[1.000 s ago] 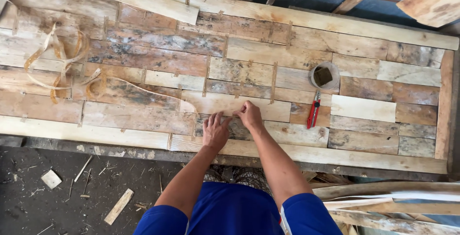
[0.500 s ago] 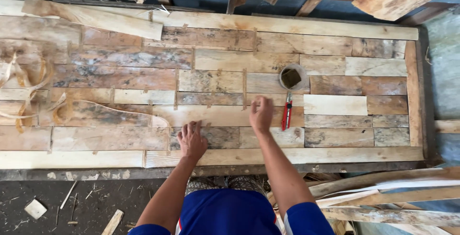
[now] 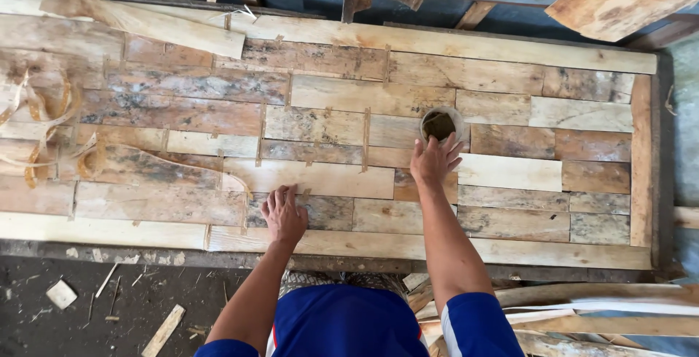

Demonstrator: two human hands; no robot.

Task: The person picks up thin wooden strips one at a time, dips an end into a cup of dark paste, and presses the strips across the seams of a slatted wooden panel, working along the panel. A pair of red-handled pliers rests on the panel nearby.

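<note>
Fingers of the right hand (image 3: 435,162) are spreading wide just below a small round container (image 3: 440,124) holding something dark, their tips touching or nearly touching its rim; the grip is released, grasping nothing. Nearer the body, the left hand (image 3: 283,215) is lying flat, palm down and fingers together, on a pale plank (image 3: 313,179) of the patchwork wooden panel (image 3: 582,116), its grip also released. Curled wood shavings (image 3: 44,120) are lying at the far left of this surface. Scraps of wood (image 3: 164,330) are resting on the dark floor below.
</note>
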